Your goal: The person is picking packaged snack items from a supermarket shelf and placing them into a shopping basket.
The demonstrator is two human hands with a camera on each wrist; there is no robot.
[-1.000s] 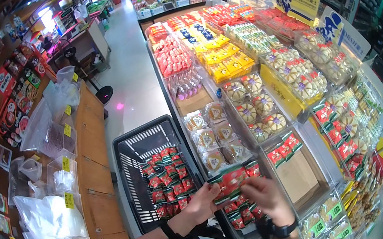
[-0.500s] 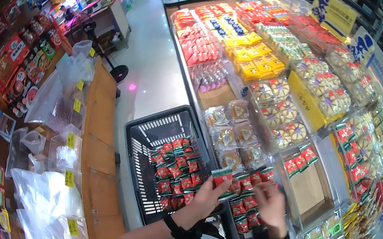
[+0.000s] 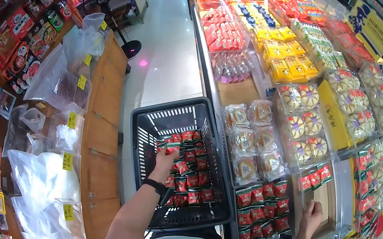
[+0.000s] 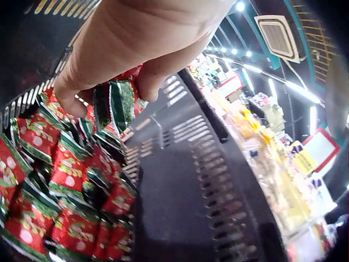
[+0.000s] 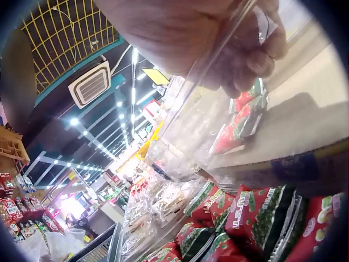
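Note:
In the head view my left hand (image 3: 166, 161) reaches down into the black basket (image 3: 209, 106). Its thumb and fingers pinch a red and green snack packet (image 4: 121, 103), seen from close up in the left wrist view. Rows of similar packets (image 3: 182, 185) lie beneath it in the basket. My right hand (image 3: 311, 219) hangs over a clear-walled bin (image 3: 331, 206), at the near side of a few red packets (image 3: 316, 177). Its fingers are loosely bent with nothing visible in them, and the right wrist view shows them through the clear wall.
Beside the basket stands a bin of red packets (image 3: 261, 209), with round wrapped pastries (image 3: 250, 142) beyond it. Yellow packets (image 3: 290, 60) lie farther up the display. To the left runs a wooden counter (image 3: 103, 130) with plastic bags (image 3: 47, 176); an aisle (image 3: 171, 30) lies between.
My left hand has carried the packet from above the display bin leftward into the basket. The right hand has moved from the red packet bin to the bin on its right. The head view has shifted.

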